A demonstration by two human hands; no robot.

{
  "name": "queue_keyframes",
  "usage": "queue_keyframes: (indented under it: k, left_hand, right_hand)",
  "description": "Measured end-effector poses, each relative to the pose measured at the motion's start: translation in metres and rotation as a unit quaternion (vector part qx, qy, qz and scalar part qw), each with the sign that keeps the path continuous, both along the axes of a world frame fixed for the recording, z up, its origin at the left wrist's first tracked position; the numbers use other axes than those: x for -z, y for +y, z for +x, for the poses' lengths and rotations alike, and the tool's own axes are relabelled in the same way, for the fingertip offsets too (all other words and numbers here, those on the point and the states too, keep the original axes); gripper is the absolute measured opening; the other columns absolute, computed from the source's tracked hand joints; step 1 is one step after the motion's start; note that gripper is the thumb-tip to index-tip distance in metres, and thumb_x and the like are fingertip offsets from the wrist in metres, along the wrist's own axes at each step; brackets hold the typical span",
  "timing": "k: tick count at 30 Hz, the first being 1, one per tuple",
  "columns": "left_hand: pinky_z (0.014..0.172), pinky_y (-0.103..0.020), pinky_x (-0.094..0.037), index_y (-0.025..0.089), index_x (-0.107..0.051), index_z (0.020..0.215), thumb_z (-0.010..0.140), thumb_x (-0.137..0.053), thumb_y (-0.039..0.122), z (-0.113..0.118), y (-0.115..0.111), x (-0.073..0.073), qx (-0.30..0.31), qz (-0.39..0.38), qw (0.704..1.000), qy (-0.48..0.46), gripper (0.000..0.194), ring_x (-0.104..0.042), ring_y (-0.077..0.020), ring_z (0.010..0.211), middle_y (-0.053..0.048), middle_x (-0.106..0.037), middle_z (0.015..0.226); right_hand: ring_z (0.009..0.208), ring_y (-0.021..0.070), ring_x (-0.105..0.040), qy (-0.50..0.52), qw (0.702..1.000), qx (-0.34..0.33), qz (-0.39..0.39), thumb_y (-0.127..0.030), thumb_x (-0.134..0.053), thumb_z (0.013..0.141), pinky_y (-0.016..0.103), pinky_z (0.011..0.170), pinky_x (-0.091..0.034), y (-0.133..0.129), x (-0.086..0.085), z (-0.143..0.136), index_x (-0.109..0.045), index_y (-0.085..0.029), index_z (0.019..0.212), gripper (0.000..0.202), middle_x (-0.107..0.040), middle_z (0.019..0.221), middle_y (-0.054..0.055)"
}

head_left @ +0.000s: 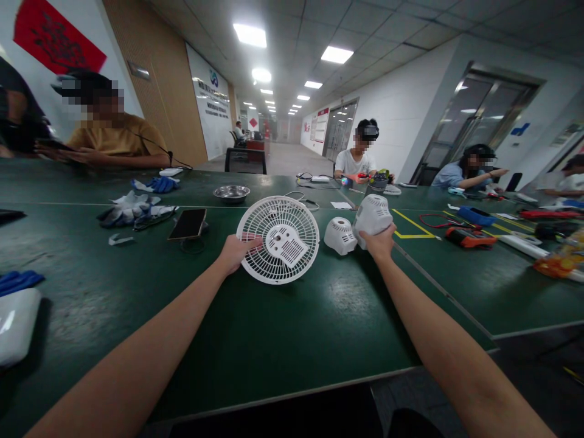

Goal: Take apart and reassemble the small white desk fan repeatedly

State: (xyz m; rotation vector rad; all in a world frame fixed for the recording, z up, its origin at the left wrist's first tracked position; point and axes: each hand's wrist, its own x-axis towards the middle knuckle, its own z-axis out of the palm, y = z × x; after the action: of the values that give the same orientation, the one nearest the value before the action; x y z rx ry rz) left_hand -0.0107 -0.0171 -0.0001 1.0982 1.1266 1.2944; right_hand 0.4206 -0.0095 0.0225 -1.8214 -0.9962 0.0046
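Observation:
My left hand (236, 252) grips the left rim of a round white fan grille (305, 218), with the thumb over its face. The grille is tilted up toward me and has a slotted plate at its centre. My right hand (379, 241) is closed around the lower part of a white plastic fan motor housing (375, 214). Just left of it, a second white housing (340, 236) with vent slots stands on the green table (292, 334). The fingers of my right hand are mostly hidden behind the housing it holds.
Beyond the grille sits a metal bowl (232, 193). To the left lie a phone (188, 224), work gloves (130, 210) and a white case (17, 325). An orange multimeter (469, 237) and yellow tape marks (415, 236) are on the right. Several people sit around the table.

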Motion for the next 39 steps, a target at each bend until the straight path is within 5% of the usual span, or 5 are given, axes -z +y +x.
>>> queue_keyframes:
  k: [14, 21, 27, 39]
  left_hand:
    - [0.076, -0.040, -0.062, 0.010, -0.072, 0.089, 0.067, -0.083, 0.015, 0.002, 0.001, 0.002, -0.007, 0.011, 1.000, -0.005, 0.026, -0.073, -0.0223, 0.074, -0.011, -0.075, 0.087]
    - [0.078, -0.040, -0.061, 0.011, -0.071, 0.088, 0.066, -0.084, 0.015, 0.006, -0.008, -0.009, -0.006, 0.006, 1.000, -0.007, 0.026, -0.073, -0.0229, 0.076, -0.011, -0.075, 0.087]
    - [0.079, -0.044, -0.061, 0.011, -0.071, 0.091, 0.068, -0.083, 0.017, 0.003, -0.005, -0.005, 0.002, 0.005, 1.000, -0.004, 0.027, -0.074, -0.0248, 0.079, -0.012, -0.075, 0.090]
    - [0.078, -0.044, -0.061, 0.010, -0.071, 0.092, 0.067, -0.083, 0.017, 0.003, -0.004, -0.004, 0.001, 0.006, 1.000, -0.008, 0.028, -0.074, -0.0255, 0.079, -0.013, -0.075, 0.091]
  right_hand:
    - [0.105, 0.0361, -0.062, 0.001, 0.999, 0.032, -0.020, -0.050, -0.080, 0.053, 0.048, 0.090, -0.047, 0.001, 0.002, 0.000, -0.041, -0.020, 0.121, 0.084, -0.064, 0.114, 0.018]
    - [0.100, 0.0335, -0.065, -0.042, 0.995, 0.048, 0.082, -0.055, -0.075, 0.060, 0.043, 0.088, -0.046, -0.004, -0.013, -0.009, -0.039, -0.019, 0.121, 0.079, -0.066, 0.109, 0.014]
    - [0.096, 0.0280, -0.065, -0.060, 0.983, -0.028, 0.170, -0.055, -0.072, 0.068, 0.036, 0.082, -0.048, -0.017, -0.030, -0.033, -0.034, -0.017, 0.127, 0.080, -0.066, 0.108, 0.013]
    - [0.093, 0.0304, -0.065, -0.067, 0.988, -0.127, 0.048, -0.056, -0.075, 0.061, 0.041, 0.084, -0.049, -0.014, -0.013, -0.061, -0.042, -0.020, 0.125, 0.081, -0.068, 0.108, 0.014]
